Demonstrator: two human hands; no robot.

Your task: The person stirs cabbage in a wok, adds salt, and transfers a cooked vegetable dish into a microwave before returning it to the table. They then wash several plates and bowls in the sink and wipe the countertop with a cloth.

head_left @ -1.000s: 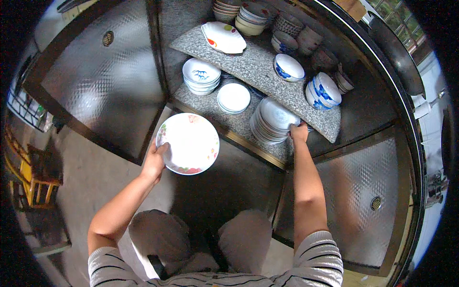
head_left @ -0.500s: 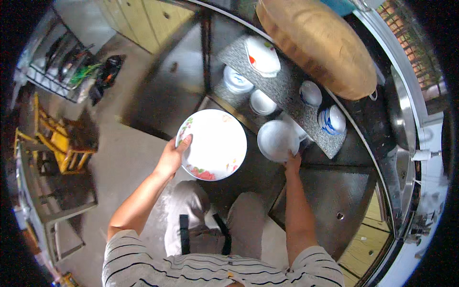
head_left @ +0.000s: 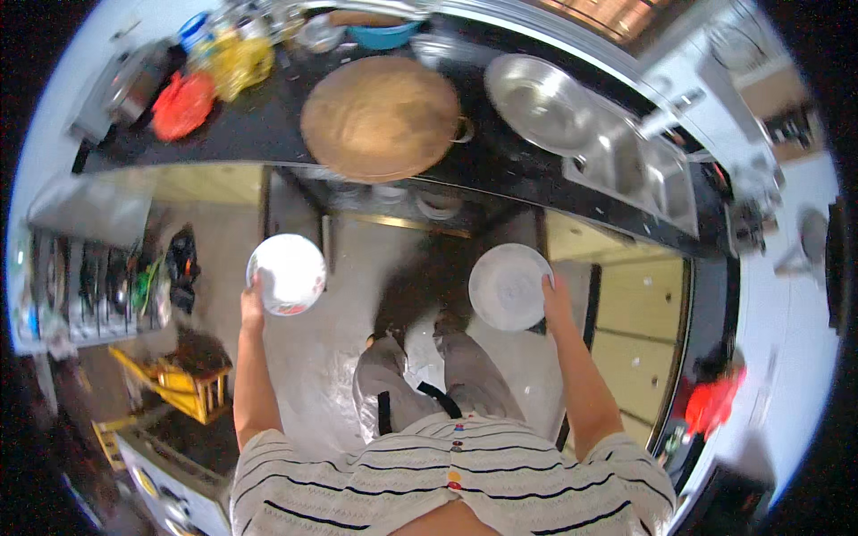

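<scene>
My left hand (head_left: 253, 305) grips the left rim of a white plate (head_left: 288, 272) with red and green floral marks near its edge. Out to the right, my right hand (head_left: 552, 299) is closed on the edge of a plain whitish bowl (head_left: 509, 286). Both dishes are held apart in the air above the floor, in front of an open low cupboard. Inside that cupboard, partly hidden under the counter, several white bowls (head_left: 436, 204) stand on a shelf.
A round wooden board (head_left: 380, 118) lies on the black counter (head_left: 268, 134). Right of it are a metal basin (head_left: 542, 103) and a steel sink (head_left: 626, 161). Red (head_left: 184, 104) and yellow bags (head_left: 237, 67) sit left. Open cupboard doors flank me; a yellow chair (head_left: 192, 389) stands at left.
I have risen and backed from the cupboard, so the counter top shows now. The plate and the bowl, still in my hands, have moved farther apart.
</scene>
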